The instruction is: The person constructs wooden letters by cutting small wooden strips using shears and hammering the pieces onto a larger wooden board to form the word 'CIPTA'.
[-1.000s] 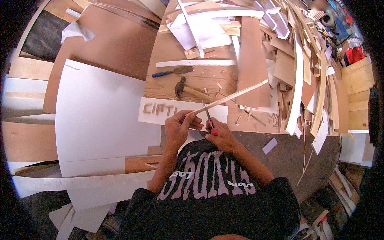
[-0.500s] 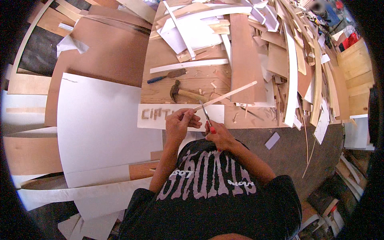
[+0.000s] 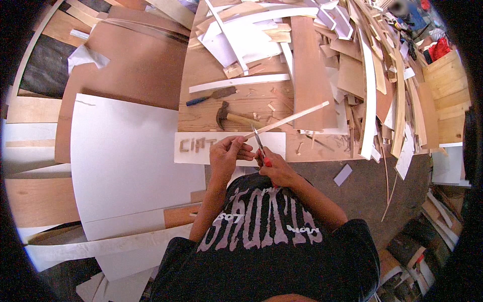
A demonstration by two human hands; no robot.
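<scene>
My left hand [image 3: 227,152] pinches the near end of a thin pale wooden strip [image 3: 292,119] that slants up to the right. My right hand [image 3: 274,168] grips red-handled scissors [image 3: 259,146], whose blades point up and meet the strip near my left fingers. Both hands hover over a white rectangular board [image 3: 269,141] that carries small brown wooden letter pieces [image 3: 193,145] on its left part.
A hammer [image 3: 229,117] and a blue-handled tool [image 3: 211,95] lie on the wooden panel behind the board. A large white sheet [image 3: 126,161] lies to my left. Stacked wood strips and offcuts [image 3: 372,80] crowd the right and back. Grey floor [image 3: 367,186] shows at right.
The hands and strip stay at the same work. The view has shifted a little, and the scissors blades stay against the strip beside my left fingers.
</scene>
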